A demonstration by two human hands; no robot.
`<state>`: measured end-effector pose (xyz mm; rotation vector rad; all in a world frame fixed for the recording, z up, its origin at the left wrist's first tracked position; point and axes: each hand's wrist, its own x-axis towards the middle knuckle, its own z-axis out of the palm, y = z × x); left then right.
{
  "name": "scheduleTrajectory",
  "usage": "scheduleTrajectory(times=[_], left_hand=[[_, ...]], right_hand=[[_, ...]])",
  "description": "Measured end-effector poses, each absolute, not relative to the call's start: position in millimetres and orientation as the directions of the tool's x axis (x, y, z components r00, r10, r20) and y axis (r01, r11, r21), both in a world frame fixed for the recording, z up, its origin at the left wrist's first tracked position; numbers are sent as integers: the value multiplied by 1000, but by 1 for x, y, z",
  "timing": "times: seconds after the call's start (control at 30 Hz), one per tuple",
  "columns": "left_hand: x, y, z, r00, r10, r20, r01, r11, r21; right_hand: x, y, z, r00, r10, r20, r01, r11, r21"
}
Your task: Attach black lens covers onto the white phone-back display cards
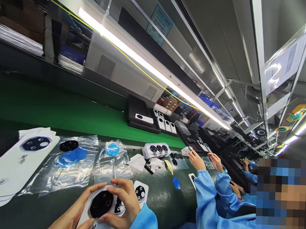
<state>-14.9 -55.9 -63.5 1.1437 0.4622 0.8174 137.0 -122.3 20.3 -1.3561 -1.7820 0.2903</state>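
A white phone back cover point(83, 216) with dark printed lettering is in my left hand point(68, 215), fingers along its upper edge and thumb on its face. My right hand point(127, 198) has its fingers and thumb around the right side of a black camera lens cover point(100, 204), which lies against the cover's camera area. Whether that piece is seated or loose I cannot tell. Behind my right hand, another white back cover point(140, 192) with a black camera area lies on the bench, partly hidden by my fingers.
Stacked white back covers point(12, 170) lie left, beside clear bags holding a black lens cover point(69, 145) and blue film point(112, 149). Ahead are a wrapped bundle point(158, 150), white cloth point(156, 164), blue film piece point(176, 183) and black trays point(142, 126). A co-worker's blue sleeves point(205, 191) are right.
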Motion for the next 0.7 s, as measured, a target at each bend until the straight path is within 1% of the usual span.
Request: scheduleTrajectory(times=[0.1,0.17,0.27,0.43,0.6,0.7], left_hand=[[-25,-54,-54,720,693,19,-263,248,932],[-31,-53,-44,745,667,-35,-204,277,939],[-38,-53,-25,768,636,-72,-162,302,940],[-43,-51,-2,849,515,-120,-101,381,919],[-41,-52,0,824,552,-129,-111,381,918],[-41,-51,1,837,531,-129,-93,371,924]], right_hand=[[136,-125,23,-48,887,459,678,367,-638],[138,-126,23,-54,900,434,684,350,-640],[141,-125,21,-87,906,415,691,355,-630],[143,-123,20,-117,904,412,719,363,-593],[143,-122,23,-142,900,412,727,377,-574],[143,-122,23,-149,893,425,728,390,-565]])
